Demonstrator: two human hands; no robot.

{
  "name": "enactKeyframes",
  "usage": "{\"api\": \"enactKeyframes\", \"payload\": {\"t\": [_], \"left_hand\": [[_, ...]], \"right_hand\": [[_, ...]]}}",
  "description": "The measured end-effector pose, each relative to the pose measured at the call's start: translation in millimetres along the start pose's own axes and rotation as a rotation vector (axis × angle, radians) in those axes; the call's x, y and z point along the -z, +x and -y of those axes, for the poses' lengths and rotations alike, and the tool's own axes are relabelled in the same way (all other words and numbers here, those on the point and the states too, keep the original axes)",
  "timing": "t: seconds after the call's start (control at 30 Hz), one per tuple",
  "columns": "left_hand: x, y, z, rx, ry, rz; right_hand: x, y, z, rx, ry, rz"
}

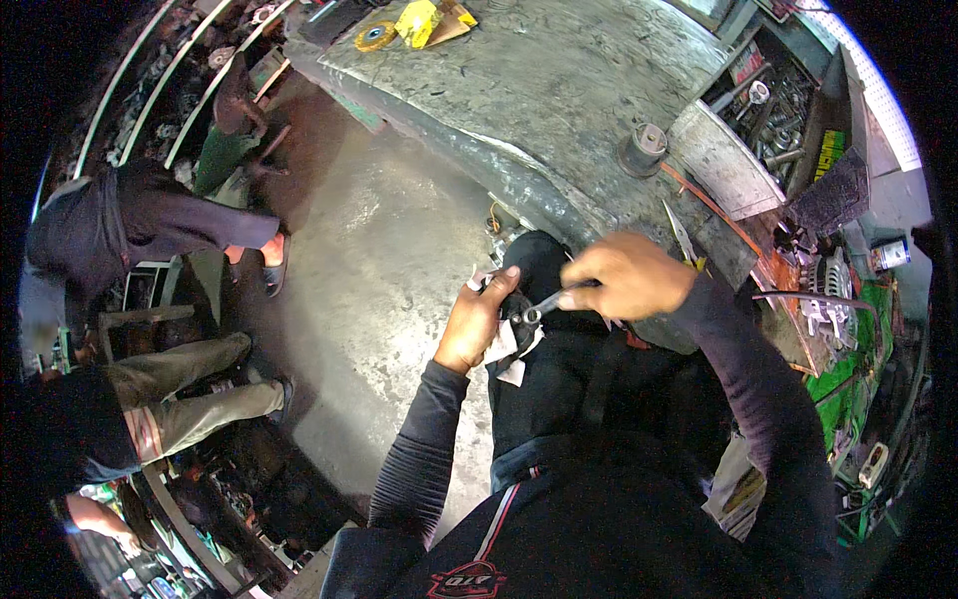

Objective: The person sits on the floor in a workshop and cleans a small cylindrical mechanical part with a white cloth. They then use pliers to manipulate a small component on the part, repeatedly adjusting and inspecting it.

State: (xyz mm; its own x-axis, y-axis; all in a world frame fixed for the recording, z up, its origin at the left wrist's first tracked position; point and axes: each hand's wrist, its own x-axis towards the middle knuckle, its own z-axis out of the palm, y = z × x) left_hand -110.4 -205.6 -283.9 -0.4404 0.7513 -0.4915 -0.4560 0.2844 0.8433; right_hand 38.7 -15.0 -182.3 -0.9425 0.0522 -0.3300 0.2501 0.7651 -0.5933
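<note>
Above my black-clad lap, my left hand (469, 327) is closed around a small dark mechanical part (525, 332). Pale rag or paper (502, 344) shows beneath its fingers and against the part. My right hand (639, 276), slightly blurred, grips a metal wrench (555, 301) by the handle. The wrench slants down to the left, and its ring-shaped end lies at the part beside my left thumb. Whether the ring sits on a nut or bolt is too small to tell.
The grey workbench (559, 95) carries a round metal piece (646, 145), a yellow box (418, 22) and an orange-yellow disc (375, 37). Right of it stands a metal tray (726, 162) of tools. Two people (125, 215) (190, 394) are at the left, near loaded shelves (150, 100).
</note>
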Motion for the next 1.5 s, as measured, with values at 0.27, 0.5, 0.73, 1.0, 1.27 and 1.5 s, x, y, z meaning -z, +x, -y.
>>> {"api": "enactKeyframes", "payload": {"t": [0.27, 0.5, 0.73, 1.0, 1.27, 1.5], "left_hand": [[-46, -44, 3, -0.349, 0.045, -0.245], [-85, -73, -4, -0.596, 0.121, -0.301], [-85, -85, -28, -0.193, 0.389, -0.032], [-96, -87, -22, -0.138, 0.225, -0.096], [-125, -104, -5, -0.507, 0.256, -0.052], [-141, -111, 1, -0.528, 0.150, -0.147]], "right_hand": [[-124, -70, 60, -0.296, 1.698, -0.150], [-148, -83, 87, -0.204, 2.169, -0.219], [-100, -110, 7, -0.069, 0.215, -0.452], [-69, -146, 34, 0.052, 0.312, -0.736], [-118, -116, 66, -0.329, 0.677, -0.985], [-122, -119, 74, -0.382, 0.618, -1.030]]}}
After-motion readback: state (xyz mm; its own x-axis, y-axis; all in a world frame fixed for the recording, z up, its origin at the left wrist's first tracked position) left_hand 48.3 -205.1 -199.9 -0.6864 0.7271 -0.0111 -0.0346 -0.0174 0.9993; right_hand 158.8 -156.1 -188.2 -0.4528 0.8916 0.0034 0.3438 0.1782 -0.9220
